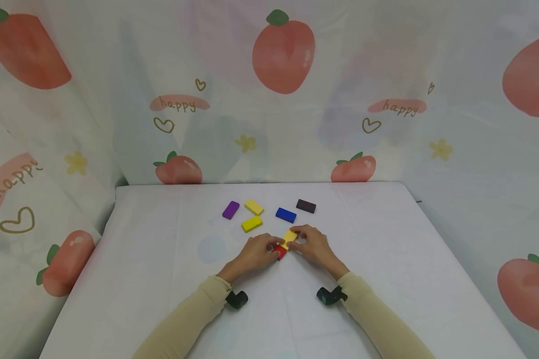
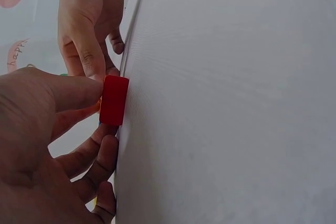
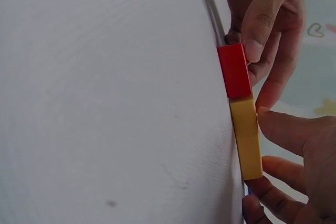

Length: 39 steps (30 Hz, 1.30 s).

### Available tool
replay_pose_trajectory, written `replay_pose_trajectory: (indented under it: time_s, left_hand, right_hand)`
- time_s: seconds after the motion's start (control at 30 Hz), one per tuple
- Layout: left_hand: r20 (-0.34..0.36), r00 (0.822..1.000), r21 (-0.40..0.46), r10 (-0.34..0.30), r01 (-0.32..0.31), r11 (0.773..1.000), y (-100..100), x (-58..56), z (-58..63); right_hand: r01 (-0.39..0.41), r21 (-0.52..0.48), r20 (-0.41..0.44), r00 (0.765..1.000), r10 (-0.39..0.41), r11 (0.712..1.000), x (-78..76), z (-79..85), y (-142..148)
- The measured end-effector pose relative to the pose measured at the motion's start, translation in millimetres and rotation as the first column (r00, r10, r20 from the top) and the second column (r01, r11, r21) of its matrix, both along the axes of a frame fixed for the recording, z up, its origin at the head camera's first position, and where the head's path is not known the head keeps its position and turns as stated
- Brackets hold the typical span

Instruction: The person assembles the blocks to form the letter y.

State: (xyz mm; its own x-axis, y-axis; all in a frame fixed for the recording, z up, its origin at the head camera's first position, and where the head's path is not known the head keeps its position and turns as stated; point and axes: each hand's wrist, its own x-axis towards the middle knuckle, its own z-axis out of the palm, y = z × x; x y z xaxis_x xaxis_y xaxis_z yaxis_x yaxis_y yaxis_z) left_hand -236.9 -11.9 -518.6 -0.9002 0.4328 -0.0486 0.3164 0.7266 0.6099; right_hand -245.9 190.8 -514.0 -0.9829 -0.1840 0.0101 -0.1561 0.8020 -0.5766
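On the white tabletop a red block (image 1: 280, 253) lies end to end against a yellow block (image 1: 289, 237); in the right wrist view their ends touch or nearly touch. My left hand (image 1: 256, 252) pinches the red block, its thumb on the near side and a fingertip reaching along toward the yellow one. With thumb and fingers, my right hand (image 1: 313, 246) holds the yellow block at its side and far end. The left wrist view shows the red block (image 2: 114, 100) end-on, hiding most of the yellow one.
Beyond the hands lie a purple block (image 1: 231, 210), a pale yellow block (image 1: 254, 207), a brighter yellow block (image 1: 252, 224), a blue block (image 1: 286, 215) and a black block (image 1: 306, 206). A printed curtain (image 1: 287, 134) hangs behind the table's back edge.
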Motion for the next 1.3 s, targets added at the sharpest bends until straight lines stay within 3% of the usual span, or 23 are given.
replay_pose_trajectory:
  time_s: [0.63, 1.3]
  left_hand:
    - [-0.003, 1.000, -0.008, 0.012, -0.012, 1.000, 0.1, 1.4, -1.3]
    - [0.025, 0.999, 0.001, 0.031, -0.031, 1.000, 1.1, 1.2, -0.9]
  right_hand:
    - [-0.055, -0.022, -0.007, 0.998, 0.055, 0.998, -4.0, 29.7, 13.8]
    - [-0.025, -0.013, -0.079, 0.997, 0.023, 1.000, -28.0, 54.0, 34.8]
